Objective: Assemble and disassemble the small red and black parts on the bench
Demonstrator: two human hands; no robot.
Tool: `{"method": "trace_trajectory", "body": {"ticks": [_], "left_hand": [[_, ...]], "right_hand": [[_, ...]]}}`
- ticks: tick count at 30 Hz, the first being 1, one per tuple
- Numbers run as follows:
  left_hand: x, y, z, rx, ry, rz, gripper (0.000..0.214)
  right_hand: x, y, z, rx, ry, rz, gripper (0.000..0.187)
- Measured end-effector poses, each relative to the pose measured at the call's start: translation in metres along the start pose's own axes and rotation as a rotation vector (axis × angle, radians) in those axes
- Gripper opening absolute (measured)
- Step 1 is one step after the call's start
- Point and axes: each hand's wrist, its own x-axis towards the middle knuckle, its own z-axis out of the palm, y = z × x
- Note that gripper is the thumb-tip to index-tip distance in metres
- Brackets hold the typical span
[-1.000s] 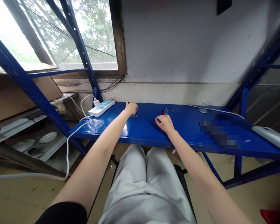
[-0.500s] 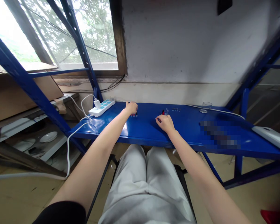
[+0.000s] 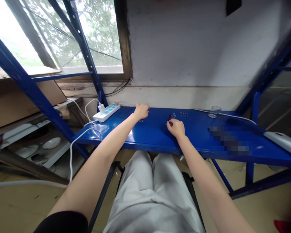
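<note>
I sit at a blue metal shelf (image 3: 155,137) that serves as a table. My left hand (image 3: 141,111) rests on it with fingers curled over some small dark and red pieces (image 3: 141,120) that I cannot make out. My right hand (image 3: 176,127) lies further right, fingers closed around a small red and black object (image 3: 170,117). Just beyond it stands a tiny clear item (image 3: 174,115) and a row of small dark dots (image 3: 183,114).
A white power strip (image 3: 106,112) with a plugged charger and white cable (image 3: 74,139) lies at the shelf's left end. A clear glass (image 3: 214,111) stands at the back right. Blue rack uprights (image 3: 26,84) flank both sides. Plates (image 3: 51,142) sit on a lower left shelf.
Both hands have shifted slightly to the right along the shelf. The right hand now covers the red and black object it was beside before.
</note>
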Motion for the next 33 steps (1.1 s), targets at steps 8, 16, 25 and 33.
{"method": "trace_trajectory", "body": {"ticks": [8, 16, 25, 33], "left_hand": [[-0.005, 0.06, 0.022, -0.184, 0.077, 0.246, 0.039], [0.001, 0.094, 0.073, -0.246, -0.075, 0.098, 0.058], [0.009, 0.107, 0.083, -0.179, -0.051, 0.031, 0.046], [0.007, 0.112, 0.079, -0.18, 0.126, -0.009, 0.019]], "right_hand": [[-0.001, 0.023, 0.003, -0.039, -0.051, 0.329, 0.019], [-0.003, 0.021, 0.006, -0.091, -0.143, 0.301, 0.027], [-0.001, 0.015, 0.0, -0.099, -0.294, 0.324, 0.033], [-0.001, 0.016, 0.003, -0.127, -0.338, 0.302, 0.038]]}}
